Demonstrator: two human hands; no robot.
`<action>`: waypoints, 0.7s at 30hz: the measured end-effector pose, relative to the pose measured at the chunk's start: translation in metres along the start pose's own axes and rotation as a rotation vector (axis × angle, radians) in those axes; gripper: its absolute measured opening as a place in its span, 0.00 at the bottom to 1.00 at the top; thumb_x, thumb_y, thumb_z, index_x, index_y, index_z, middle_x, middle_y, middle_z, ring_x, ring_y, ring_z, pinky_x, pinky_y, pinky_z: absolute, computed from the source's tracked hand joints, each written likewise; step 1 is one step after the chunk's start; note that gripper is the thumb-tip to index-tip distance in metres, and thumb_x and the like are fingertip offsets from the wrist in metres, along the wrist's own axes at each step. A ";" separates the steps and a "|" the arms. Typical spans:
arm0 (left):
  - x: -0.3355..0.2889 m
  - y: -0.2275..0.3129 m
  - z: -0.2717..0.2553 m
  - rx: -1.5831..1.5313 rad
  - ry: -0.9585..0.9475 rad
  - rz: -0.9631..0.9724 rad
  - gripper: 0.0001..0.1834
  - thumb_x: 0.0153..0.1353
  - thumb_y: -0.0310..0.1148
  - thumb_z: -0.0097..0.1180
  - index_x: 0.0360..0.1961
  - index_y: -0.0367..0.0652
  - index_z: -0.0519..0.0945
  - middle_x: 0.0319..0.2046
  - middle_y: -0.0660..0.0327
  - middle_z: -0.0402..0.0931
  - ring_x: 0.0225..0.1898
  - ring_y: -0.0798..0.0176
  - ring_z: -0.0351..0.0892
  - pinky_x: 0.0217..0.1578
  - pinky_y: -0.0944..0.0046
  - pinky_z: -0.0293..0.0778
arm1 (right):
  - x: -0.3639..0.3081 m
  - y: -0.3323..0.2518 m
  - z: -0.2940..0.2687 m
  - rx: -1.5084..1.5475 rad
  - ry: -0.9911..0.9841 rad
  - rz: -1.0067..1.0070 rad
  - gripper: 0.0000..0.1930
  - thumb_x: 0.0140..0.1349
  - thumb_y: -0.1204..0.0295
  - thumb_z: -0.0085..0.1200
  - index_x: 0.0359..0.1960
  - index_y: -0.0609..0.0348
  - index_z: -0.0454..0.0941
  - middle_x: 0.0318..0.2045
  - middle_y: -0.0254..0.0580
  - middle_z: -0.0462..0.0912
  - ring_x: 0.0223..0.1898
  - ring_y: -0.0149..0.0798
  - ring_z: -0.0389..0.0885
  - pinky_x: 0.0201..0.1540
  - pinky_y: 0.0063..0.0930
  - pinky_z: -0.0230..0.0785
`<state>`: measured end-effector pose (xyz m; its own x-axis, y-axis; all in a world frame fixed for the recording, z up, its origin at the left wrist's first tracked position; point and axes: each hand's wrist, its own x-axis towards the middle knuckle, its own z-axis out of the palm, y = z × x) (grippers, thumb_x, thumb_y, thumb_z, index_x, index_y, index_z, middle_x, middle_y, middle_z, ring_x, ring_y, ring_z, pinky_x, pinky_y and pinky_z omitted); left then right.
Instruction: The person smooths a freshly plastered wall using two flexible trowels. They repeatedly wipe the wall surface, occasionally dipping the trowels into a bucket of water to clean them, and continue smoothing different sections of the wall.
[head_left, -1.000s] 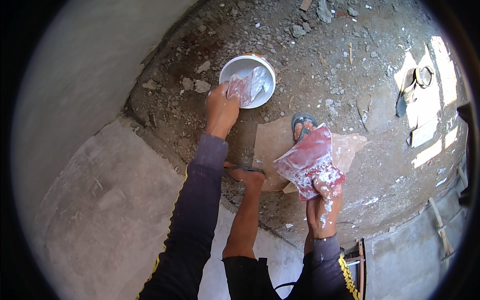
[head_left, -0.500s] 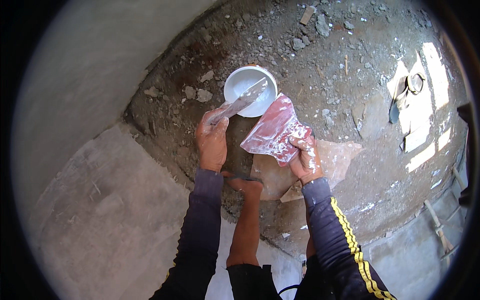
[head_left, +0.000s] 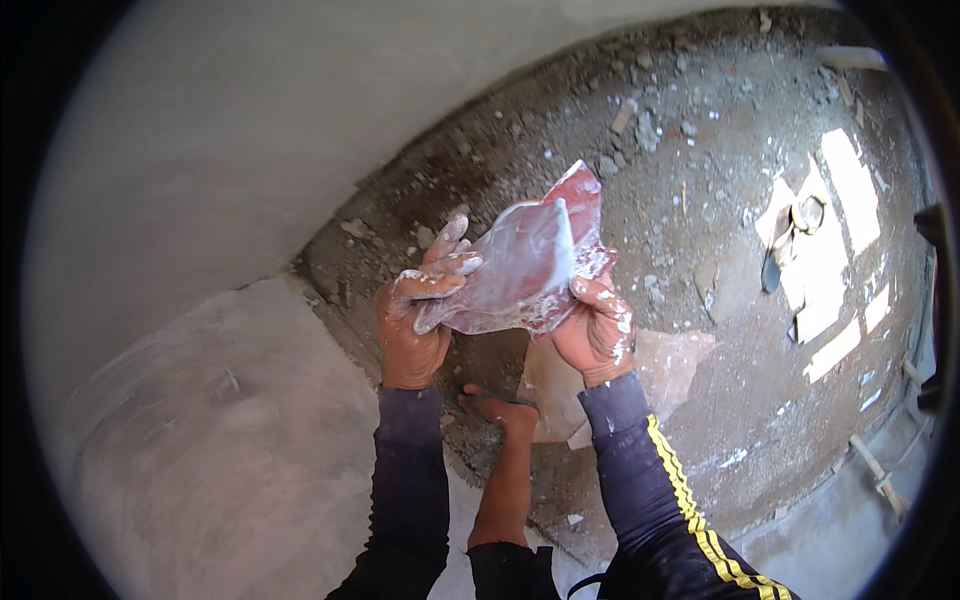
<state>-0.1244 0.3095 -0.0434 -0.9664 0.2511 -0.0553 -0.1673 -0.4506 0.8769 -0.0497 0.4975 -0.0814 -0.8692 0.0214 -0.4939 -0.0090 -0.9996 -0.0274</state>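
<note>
My left hand (head_left: 415, 320) pinches a thin, translucent flat sheet (head_left: 530, 250) smeared with white paste. Some of its paste-coated fingers stick out at the sheet's left side. Behind and partly under it is a red flat piece (head_left: 582, 195) with pointed corners and white smears, gripped at its lower right by my right hand (head_left: 597, 335). White paste marks that thumb and palm too. The two sheets overlap and seem to touch. The white bowl on the ground is almost wholly hidden behind them.
A bare foot in a sandal (head_left: 505, 408) stands below my hands, near a torn brownish sheet (head_left: 670, 365). Rubble (head_left: 645, 130) litters the dirt floor. Grey wall (head_left: 230, 130) rises at the left. Sandals (head_left: 805, 215) lie in sunlit patches on the right.
My left hand has brought the translucent sheet from over the bowl onto the red piece. The red piece has come up and turned, and the view has shifted, covering the bowl.
</note>
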 end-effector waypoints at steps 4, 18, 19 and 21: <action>0.023 0.082 0.033 0.191 -0.140 0.182 0.05 0.57 0.22 0.68 0.33 0.42 0.86 0.51 0.43 0.85 0.68 0.39 0.72 0.67 0.40 0.70 | -0.016 -0.009 0.089 -0.059 -0.104 -0.034 0.36 0.58 0.82 0.54 0.72 0.65 0.62 0.67 0.50 0.74 0.68 0.53 0.72 0.74 0.54 0.59; -0.012 0.351 0.130 0.392 -0.061 0.546 0.07 0.64 0.18 0.61 0.38 0.41 0.85 0.50 0.48 0.86 0.66 0.43 0.75 0.68 0.44 0.71 | -0.147 0.030 0.347 -0.184 -0.394 -0.118 0.31 0.59 0.81 0.55 0.67 0.63 0.67 0.62 0.50 0.79 0.63 0.52 0.78 0.69 0.55 0.68; -0.025 0.372 0.145 0.396 -0.041 0.569 0.07 0.65 0.17 0.60 0.38 0.41 0.86 0.50 0.48 0.86 0.66 0.44 0.75 0.68 0.44 0.71 | -0.166 0.030 0.362 -0.122 -0.438 -0.098 0.26 0.59 0.83 0.57 0.62 0.62 0.74 0.57 0.48 0.82 0.58 0.49 0.82 0.65 0.51 0.73; -0.033 0.404 0.156 0.471 0.000 0.583 0.08 0.67 0.17 0.57 0.38 0.41 0.86 0.50 0.48 0.86 0.66 0.44 0.75 0.68 0.45 0.70 | -0.184 0.035 0.391 -0.125 -0.425 -0.086 0.25 0.59 0.83 0.58 0.61 0.62 0.74 0.57 0.48 0.83 0.58 0.49 0.82 0.65 0.51 0.73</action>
<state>-0.1298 0.2526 0.3873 -0.8728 0.0836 0.4809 0.4733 -0.0960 0.8757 -0.0837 0.4509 0.3485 -0.9940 0.0681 -0.0851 -0.0528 -0.9839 -0.1709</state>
